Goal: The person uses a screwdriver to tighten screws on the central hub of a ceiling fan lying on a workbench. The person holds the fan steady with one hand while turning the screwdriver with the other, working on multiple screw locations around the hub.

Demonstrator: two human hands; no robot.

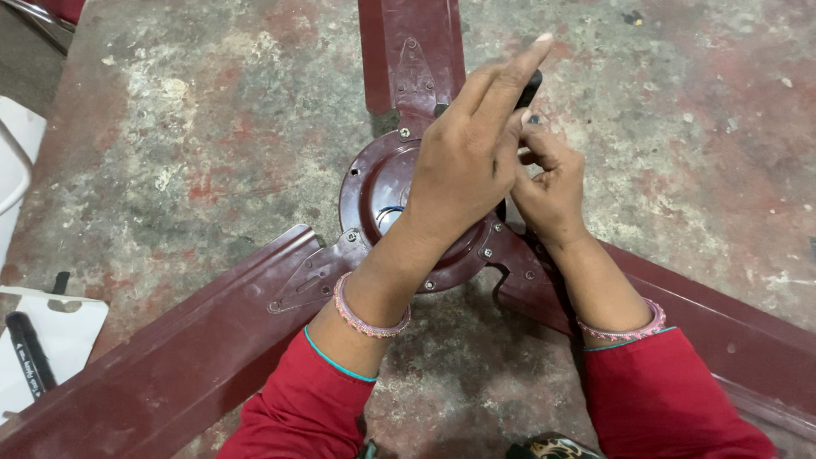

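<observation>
A dark red ceiling fan lies flat on the floor, right in the middle of the picture. Its round middle part is mostly hidden under your hands. One blade points up and is cut off by the top edge. One blade runs down to the lower left corner. One blade runs to the lower right, and your arm covers part of it.

Your left hand is over the round middle part. Its first fingers stick out straight toward the top of the picture. You cannot tell what its grip is doing, because only the back of the hand shows.

Your right hand is just beside it, touching it. Its fingers are curled together. A thin black thing pokes up between your two hands. Most of it is hidden, so it is hard to say what it is or which hand holds it.

You wear red sleeves and pink bead bracelets.

At the lower left edge lies a white board with a black marker on it. Something white is cut off at the left edge.
</observation>
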